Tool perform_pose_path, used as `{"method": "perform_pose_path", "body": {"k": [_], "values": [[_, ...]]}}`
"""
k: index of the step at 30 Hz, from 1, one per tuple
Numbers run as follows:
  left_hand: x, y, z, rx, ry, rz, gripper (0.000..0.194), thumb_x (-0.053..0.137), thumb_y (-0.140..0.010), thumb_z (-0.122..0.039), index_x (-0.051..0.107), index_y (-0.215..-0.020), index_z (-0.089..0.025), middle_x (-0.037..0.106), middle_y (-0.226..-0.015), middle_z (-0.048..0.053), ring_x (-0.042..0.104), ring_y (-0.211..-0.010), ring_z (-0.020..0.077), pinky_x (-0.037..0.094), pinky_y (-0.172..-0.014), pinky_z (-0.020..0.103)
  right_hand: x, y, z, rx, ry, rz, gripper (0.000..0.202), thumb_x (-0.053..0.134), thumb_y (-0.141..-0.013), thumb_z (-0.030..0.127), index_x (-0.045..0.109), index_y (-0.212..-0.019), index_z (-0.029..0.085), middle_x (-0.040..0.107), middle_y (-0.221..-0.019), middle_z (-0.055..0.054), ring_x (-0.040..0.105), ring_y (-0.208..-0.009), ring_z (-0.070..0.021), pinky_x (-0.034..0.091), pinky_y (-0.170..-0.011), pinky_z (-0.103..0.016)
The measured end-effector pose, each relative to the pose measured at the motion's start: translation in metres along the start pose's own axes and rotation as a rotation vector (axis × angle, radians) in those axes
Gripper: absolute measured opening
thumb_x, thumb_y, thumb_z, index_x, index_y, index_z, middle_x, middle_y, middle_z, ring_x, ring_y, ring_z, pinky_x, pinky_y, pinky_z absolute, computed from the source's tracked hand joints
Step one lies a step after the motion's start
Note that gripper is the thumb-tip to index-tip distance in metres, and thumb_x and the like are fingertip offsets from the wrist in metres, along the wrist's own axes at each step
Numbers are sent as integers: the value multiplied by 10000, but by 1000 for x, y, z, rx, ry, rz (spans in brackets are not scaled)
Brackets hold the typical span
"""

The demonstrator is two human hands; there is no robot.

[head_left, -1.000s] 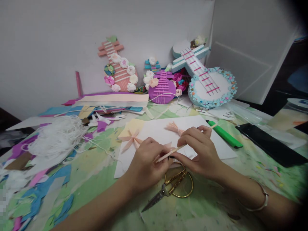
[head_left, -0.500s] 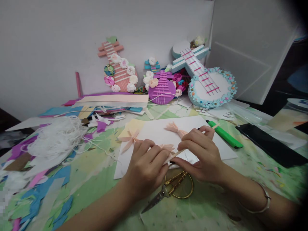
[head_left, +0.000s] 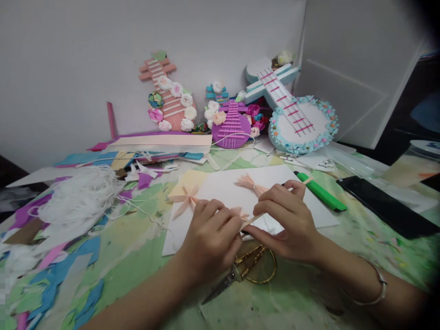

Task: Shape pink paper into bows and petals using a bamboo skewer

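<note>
My left hand (head_left: pixel 215 240) and my right hand (head_left: pixel 287 222) meet above a white sheet (head_left: pixel 220 183). Both have closed fingers on a thin, pale strip (head_left: pixel 252 222) stretched between them. The strip's far end sticks out past my right hand's fingers. Fringed peach paper pieces lie on the sheet: one (head_left: pixel 185 199) left of my left hand, a tied one (head_left: pixel 252 184) behind my right hand, and another partly hidden behind my left fingers. Gold-handled scissors (head_left: pixel 245 272) rest on the table just below my hands.
White string (head_left: pixel 80 197) and paper scraps (head_left: pixel 89 298) cover the left side. Decorated paper instruments (head_left: pixel 232 126) lean on the wall behind. At right lie a green marker-like object (head_left: pixel 321 192) and a long black object (head_left: pixel 388 206).
My left hand has shifted very slightly, covering more of the middle peach piece. Both hands keep hold of the strip.
</note>
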State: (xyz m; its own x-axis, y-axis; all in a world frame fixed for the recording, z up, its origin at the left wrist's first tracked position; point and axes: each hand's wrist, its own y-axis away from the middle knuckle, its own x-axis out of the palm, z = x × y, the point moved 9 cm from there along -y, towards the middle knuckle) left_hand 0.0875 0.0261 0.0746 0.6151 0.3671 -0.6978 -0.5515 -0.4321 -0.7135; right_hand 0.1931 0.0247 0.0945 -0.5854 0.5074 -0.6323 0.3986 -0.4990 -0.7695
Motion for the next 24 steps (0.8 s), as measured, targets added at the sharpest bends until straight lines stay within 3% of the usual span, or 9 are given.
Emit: {"method": "perform_pose_path", "body": {"k": [5,10,21,24], "values": [[9,-2,7,-104,136,98,150,534,-697,-50,566,-794,-160,566,-709,37,446,-750,191,339,-679,341,3,0,-1,8,0,6,164,641,-760,305,538,-734,180,577,-685,15,565,-738,-158,250,-778,-368],[12,-5,13,-171,235,132,115,543,-684,-54,495,-686,-159,503,-641,15,431,-711,169,323,-635,307,10,2,-7,34,-20,47,174,644,-762,323,535,-750,188,586,-686,28,576,-748,-154,247,-794,-366],[17,-6,23,-308,567,280,22,537,-741,-137,541,-731,-157,547,-698,7,486,-713,147,374,-664,289,10,0,-12,70,-17,61,211,633,-778,366,534,-747,183,584,-717,11,577,-786,-165,240,-797,-361],[21,-3,33,-388,648,297,101,499,-801,-178,586,-755,-155,567,-723,18,519,-731,146,395,-683,292,10,-1,-11,69,-14,66,213,625,-789,369,534,-746,181,582,-712,9,575,-780,-164,242,-792,-358]]}}
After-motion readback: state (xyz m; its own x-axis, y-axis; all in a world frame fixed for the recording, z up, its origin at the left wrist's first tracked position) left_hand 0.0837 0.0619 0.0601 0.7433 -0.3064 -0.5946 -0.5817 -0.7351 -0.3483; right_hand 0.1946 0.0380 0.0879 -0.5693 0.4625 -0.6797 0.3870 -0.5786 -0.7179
